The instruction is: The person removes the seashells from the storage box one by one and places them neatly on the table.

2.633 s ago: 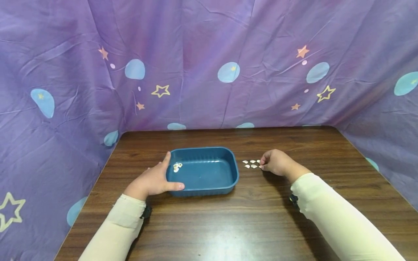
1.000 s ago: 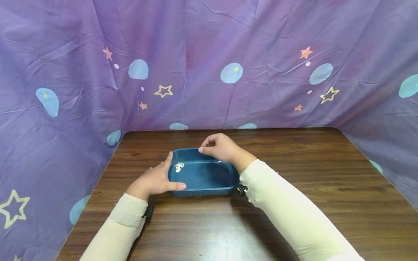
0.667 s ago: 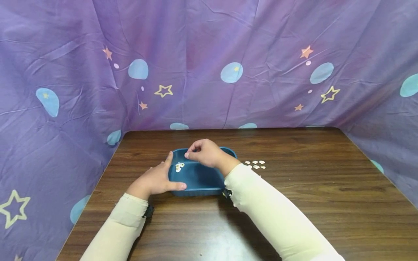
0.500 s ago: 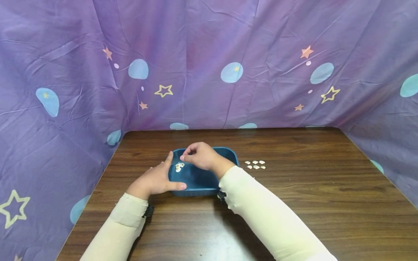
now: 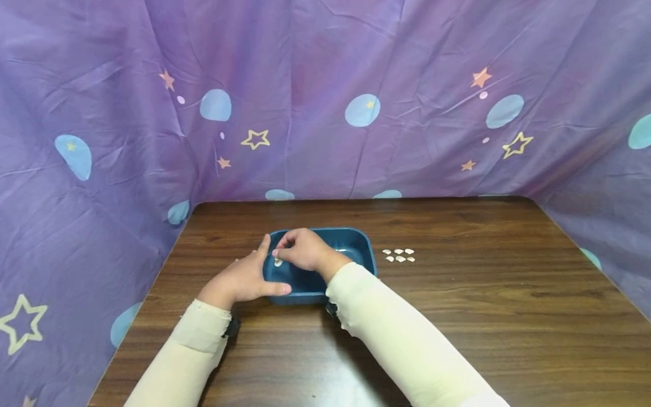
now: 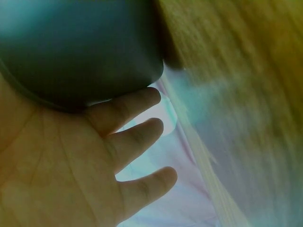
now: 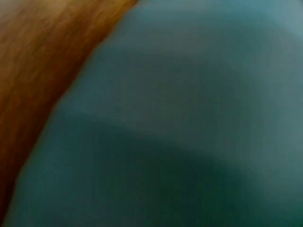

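Observation:
A blue plastic basin (image 5: 351, 282) stands on the table. My left hand (image 5: 240, 281) rests against its left end, thumb on the near rim and fingers spread straight; the left wrist view shows several straight fingers (image 6: 137, 142) beside the basin (image 6: 85, 52). Inside the basin, over its left part, my right hand (image 5: 303, 250) has thumb and index fingertips together on what looks like a small white seashell, mostly hidden. Just below those fingertips a white seashell (image 5: 277, 262) lies on the basin floor; others there are covered by the hand. The right wrist view shows only blurred basin wall (image 7: 165, 94).
Right of the basin, several small white seashells (image 5: 400, 259) lie in two short rows on the brown wooden table (image 5: 483, 282). A purple curtain (image 5: 315, 152) with stars hangs behind the table and along both sides.
My right hand has come from the seashell rows, leftward over the basin, and down toward the seashells at its left end. My left hand stays at the basin's end.

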Demonstrator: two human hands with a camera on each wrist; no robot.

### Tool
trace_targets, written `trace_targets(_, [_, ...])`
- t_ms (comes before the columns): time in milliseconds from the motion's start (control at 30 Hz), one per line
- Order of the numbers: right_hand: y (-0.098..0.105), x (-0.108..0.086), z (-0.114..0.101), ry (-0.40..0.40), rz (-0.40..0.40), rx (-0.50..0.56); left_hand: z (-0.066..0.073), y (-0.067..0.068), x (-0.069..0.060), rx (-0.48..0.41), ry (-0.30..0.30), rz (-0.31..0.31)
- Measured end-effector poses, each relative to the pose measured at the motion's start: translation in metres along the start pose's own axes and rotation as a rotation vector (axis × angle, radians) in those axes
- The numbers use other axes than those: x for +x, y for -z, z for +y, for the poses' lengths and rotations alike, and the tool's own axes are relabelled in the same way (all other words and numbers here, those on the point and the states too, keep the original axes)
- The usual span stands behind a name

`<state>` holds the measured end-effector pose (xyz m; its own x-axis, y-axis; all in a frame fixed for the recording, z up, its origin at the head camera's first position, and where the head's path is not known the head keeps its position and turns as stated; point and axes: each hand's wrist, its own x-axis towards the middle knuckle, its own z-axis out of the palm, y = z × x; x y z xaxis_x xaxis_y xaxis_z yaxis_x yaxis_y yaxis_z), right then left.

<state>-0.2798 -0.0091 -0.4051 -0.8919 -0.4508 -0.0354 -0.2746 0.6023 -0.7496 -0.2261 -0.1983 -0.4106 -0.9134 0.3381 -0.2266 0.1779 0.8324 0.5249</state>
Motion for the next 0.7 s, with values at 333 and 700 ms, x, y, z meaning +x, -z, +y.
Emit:
trace_targets(333, [-0.0088, 0.0051, 0.006, -0.035, -0.093, -0.088, -0.0004, 0.0016, -0.0013, -0.001, -0.005, -0.008])
trace_targets(700, [-0.0097, 0.0039, 0.0086, -0.045, -0.19, -0.206, 0.0008, 0.001, -0.0019, -0.014, 0.001, -0.005])
